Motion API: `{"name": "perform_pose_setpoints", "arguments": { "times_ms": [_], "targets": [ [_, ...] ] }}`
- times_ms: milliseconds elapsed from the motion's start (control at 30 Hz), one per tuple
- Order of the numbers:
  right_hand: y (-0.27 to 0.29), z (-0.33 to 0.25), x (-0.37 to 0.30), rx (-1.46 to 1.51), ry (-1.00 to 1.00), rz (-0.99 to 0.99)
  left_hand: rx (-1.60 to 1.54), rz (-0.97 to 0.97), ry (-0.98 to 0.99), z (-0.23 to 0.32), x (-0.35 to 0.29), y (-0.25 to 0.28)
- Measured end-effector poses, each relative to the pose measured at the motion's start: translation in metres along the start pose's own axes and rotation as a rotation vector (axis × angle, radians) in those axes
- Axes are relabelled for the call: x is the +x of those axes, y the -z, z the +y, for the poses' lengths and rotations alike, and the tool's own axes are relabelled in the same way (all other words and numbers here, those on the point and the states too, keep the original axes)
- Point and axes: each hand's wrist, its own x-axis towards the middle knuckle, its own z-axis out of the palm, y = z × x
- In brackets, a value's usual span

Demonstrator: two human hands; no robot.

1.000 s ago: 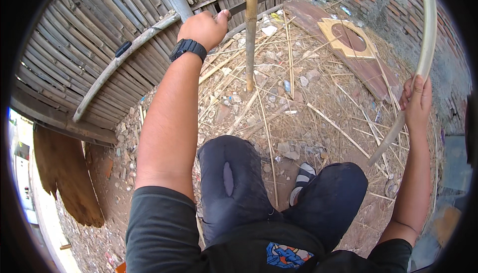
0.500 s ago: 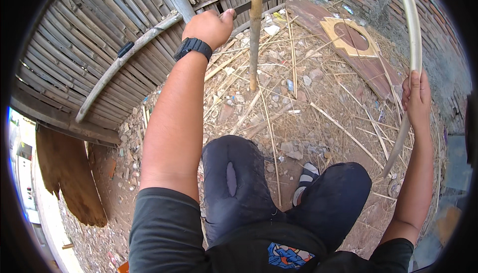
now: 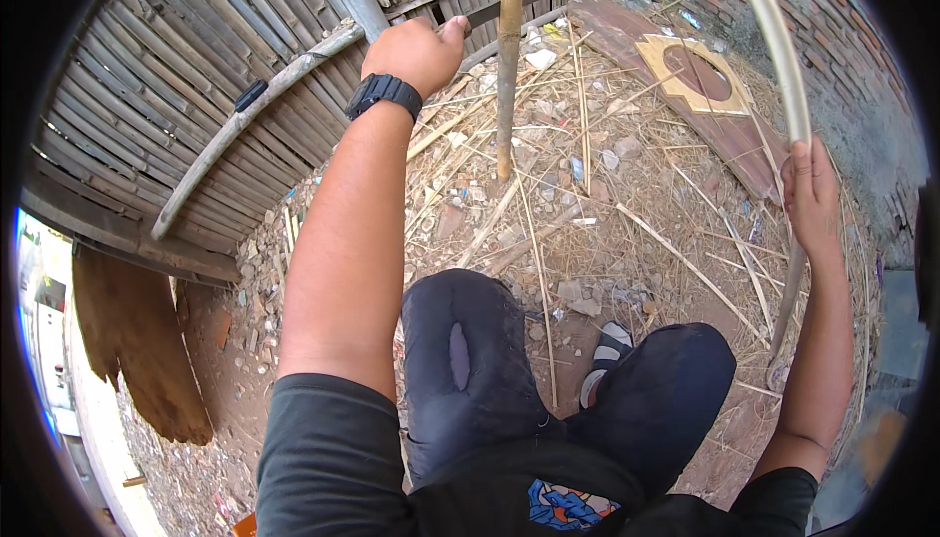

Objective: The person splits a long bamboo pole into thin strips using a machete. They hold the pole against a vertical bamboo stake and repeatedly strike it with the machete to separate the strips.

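Knife [image 3: 485, 15] with a dark blade is resting in the person's left hand [image 3: 416, 55], far and left of centre in the head view, its blade pointing right and passing behind an upright bamboo pole [image 3: 506, 87]. The left fingers are clenching its handle, the thumb lying at the blade side; a dark watch [image 3: 384, 96] is circling that wrist. On the right, the right hand [image 3: 812, 199] is grasping a long, pale stave [image 3: 781, 47] partway along, its fingers wrapping round it, and the stave is running from the far edge down toward the littered floor [image 3: 710, 439] beside the right forearm.

The stave is looking light for its length, stiff but probably springy, and its smooth upper part may be proving slippery; a hold near its balance point is seeming surest. The knife is likely carrying its weight toward the blade, so the handle is offering the only safe grasp. The pole is appearing rigid and dry.

The picture's edge is cutting off the tops of both stave and pole, and the stave's lower end is blending into the straw. The left hand is hiding most of the handle, while the pole is masking mid-blade, so whether blade and pole are touching is staying unclear.
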Motion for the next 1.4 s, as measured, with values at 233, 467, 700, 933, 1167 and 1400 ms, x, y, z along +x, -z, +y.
{"name": "perform_pose_setpoints", "arguments": {
  "times_ms": [233, 467, 700, 933, 1167, 1400],
  "targets": [
    [-0.019, 0.021, 0.009, 0.133, 0.129, 0.124, -0.002, -0.002, -0.006, 0.004, -0.001, -0.001],
    [-0.048, 0.044, -0.019, -0.262, -0.061, -0.317, -0.008, -0.027, 0.001, 0.016, -0.004, 0.008],
    [-0.001, -0.017, 0.010, 0.063, 0.059, 0.063, -0.018, 0.024, -0.016, 0.005, 0.001, -0.002],
    [-0.039, 0.064, -0.044, -0.348, 0.070, -0.122, -0.050, -0.035, 0.011, 0.009, 0.001, -0.001],
    [0.015, 0.013, -0.016, -0.036, -0.125, -0.099, -0.013, 0.002, -0.007, 0.009, 0.001, 0.001],
    [-0.008, 0.004, -0.006, 0.268, 0.110, 0.213, 0.013, 0.063, -0.035, 0.002, 0.005, -0.005]
  ]
}}
